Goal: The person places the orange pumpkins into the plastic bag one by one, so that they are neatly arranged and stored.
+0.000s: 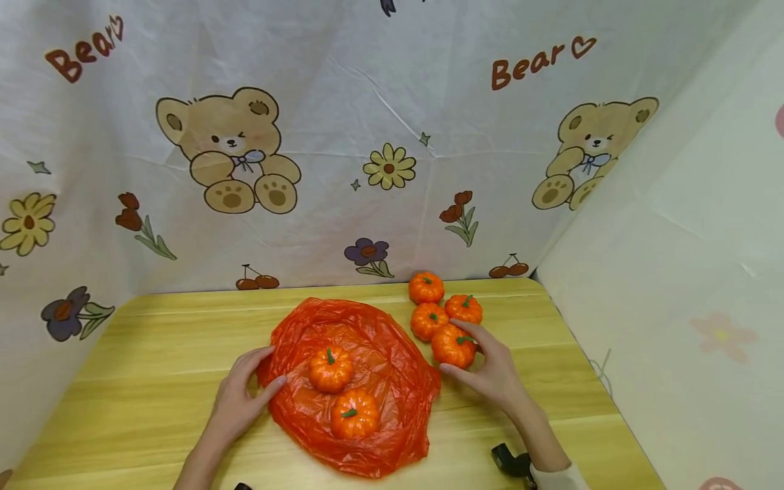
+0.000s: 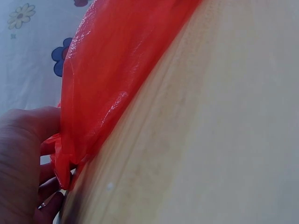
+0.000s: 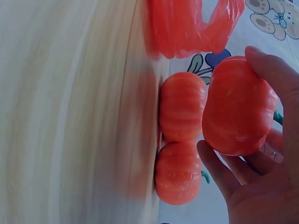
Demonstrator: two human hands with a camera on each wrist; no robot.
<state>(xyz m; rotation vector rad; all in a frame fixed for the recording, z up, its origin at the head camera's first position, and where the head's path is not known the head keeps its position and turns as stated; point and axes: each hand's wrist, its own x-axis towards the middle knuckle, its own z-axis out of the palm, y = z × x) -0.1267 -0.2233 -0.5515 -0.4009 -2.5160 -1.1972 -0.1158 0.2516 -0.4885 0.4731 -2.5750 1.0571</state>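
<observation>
A red plastic bag [image 1: 398, 388] lies spread open on the table, with one small orange pumpkin [image 1: 331, 371] and a second pumpkin [image 1: 356, 416] inside it. My left hand [image 1: 239, 395] holds the bag's left edge; in the left wrist view its thumb and fingers [image 2: 46, 119] lie on either side of the gathered red film. On the right, my right hand [image 1: 495, 373] grips another pumpkin [image 1: 452, 347] between thumb and fingers. The right wrist view shows this held pumpkin [image 3: 238, 107] raised off the wooden surface, its green stem partly hidden by the hand.
Behind the held pumpkin, three more stand close together: a back pumpkin [image 1: 427, 287], a right one [image 1: 465, 307] and a front one [image 1: 427, 321]. A bear-print cloth [image 1: 331, 136] hangs along the table's far edge. Near my right wrist is a black device [image 1: 511, 463].
</observation>
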